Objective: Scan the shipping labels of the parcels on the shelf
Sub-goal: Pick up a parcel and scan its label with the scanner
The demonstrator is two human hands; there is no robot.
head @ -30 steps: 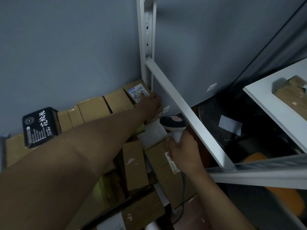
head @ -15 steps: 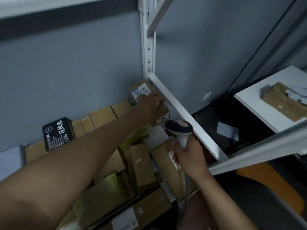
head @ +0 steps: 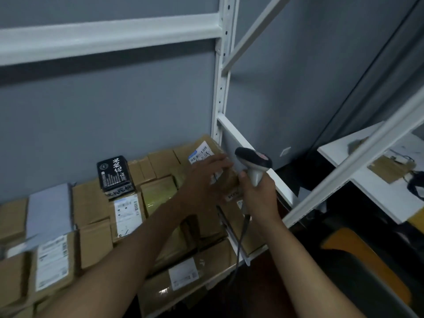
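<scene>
Head view. Fingers (head: 220, 160) of the left hand (head: 204, 180) lie curled over the top of a tilted cardboard parcel (head: 213, 166), partly covering its white shipping label (head: 200, 153); the grip is blurred. The right hand (head: 258, 191) wraps its fingers round the handle of a barcode scanner (head: 253, 160), whose dark head sits just right of the label, its cable (head: 241, 237) trailing down. The held parcel sits at the back right corner of the shelf (head: 226, 275), beside the white upright (head: 223, 72). Other brown parcels crowd the shelf, among them a black box (head: 114, 175) and a labelled parcel (head: 127, 214). To the right stands a white table (head: 376, 191).
</scene>
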